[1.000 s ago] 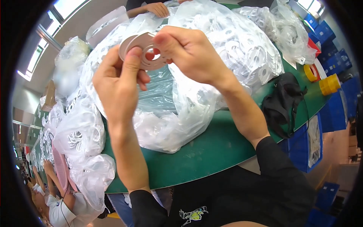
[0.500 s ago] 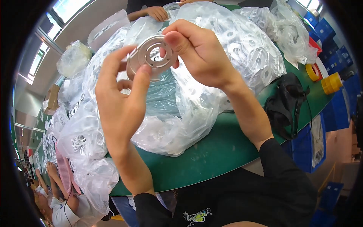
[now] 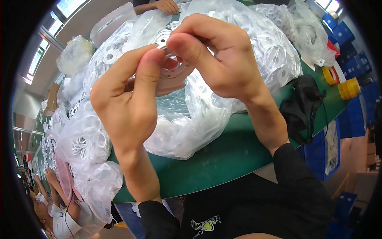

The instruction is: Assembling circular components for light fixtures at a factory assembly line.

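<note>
In front of me, above the plastic bags, I hold a silvery round ring part with a large centre hole. My left hand is closed on its left side, thumb near the top rim. My right hand pinches the rim from the upper right, with a fingertip showing through the hole. Both hands cover much of the ring. Behind it, a big clear plastic bag full of flat white rings lies open on the green table.
A black bag with straps and yellow tape rolls are on the right. More bagged parts and a pink mesh chair back line the left. Another person's hand rests at the far edge; other people sit lower left.
The ring has tipped and come slightly lower, its face turned. My left thumb has moved up to its top rim, and my hands are closer together.
</note>
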Motion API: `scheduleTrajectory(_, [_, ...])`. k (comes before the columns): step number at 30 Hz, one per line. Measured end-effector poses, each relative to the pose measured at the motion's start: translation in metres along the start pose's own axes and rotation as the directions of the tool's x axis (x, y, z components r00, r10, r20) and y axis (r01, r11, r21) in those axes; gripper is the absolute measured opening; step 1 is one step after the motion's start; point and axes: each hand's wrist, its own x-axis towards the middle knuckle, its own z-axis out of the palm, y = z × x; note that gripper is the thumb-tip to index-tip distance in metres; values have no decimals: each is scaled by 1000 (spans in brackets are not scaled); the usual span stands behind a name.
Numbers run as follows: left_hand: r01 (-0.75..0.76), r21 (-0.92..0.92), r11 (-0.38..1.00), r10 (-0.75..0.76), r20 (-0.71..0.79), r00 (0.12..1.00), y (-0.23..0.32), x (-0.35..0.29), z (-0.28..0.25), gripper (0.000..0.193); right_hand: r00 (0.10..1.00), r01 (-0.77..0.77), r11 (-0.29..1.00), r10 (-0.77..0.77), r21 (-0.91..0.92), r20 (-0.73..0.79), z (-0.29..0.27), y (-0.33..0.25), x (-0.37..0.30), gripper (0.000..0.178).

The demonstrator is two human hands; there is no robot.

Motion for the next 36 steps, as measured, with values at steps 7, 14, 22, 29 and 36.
scheduleTrajectory(7, [-30,-129,991,-6,-268,964,-10,9,14,19,946,-323,840,297,435,129,-4,12,-1,18])
scheduleTrajectory(14, [27,-177,984,-58,-173,983,-6,8,-12,19,958,-243,950,204,194,200,-7,7,-2,19])
scheduleTrajectory(22, [-5,-102,995,0,-50,999,-4,9,-15,19,963,-203,977,188,62,192,-9,-1,-1,17])
scheduleTrajectory(29, [25,-48,999,-27,-40,999,-12,10,-9,17,955,-273,955,253,119,156,-5,4,-4,16])
scheduleTrajectory(36, [116,-143,983,-129,-86,988,-18,11,-11,16,957,-187,982,188,-25,220,-9,5,-2,15])
